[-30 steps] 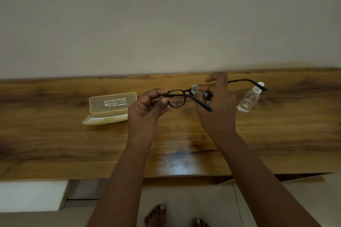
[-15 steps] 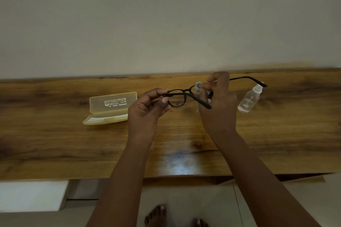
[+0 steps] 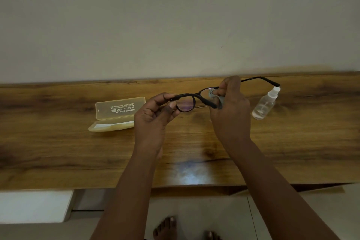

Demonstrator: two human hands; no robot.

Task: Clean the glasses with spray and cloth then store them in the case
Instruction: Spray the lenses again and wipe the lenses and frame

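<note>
A: Item one, glasses (image 3: 185,103): black frame, held in the air above wooden desk (image 3: 58,152), between both hands. Long axis left to right, temples unfolded, one pointing back toward the body, the other reaching out past the spray bottle (image 3: 265,104).

B: Hands?

A: Left hand (image 3: 153,117): pinching the frame's left corner at the hinge, thumb below. Right hand (image 3: 230,109): curled round a small grey cloth (image 3: 213,93), pressing it onto the right lens.

B: Item two, case (image 3: 116,115)?

A: Pale yellow, lid standing open, flat on the desk. Lying to the left of the glasses, just beside the left hand, well apart from the right. Long axis roughly parallel to the frame.

B: Judgement on stowing?

A: Wiping apparently not finished. Afterwards: temples to fold, then a leftward carry, no turning needed; left hand the nearer.
</note>
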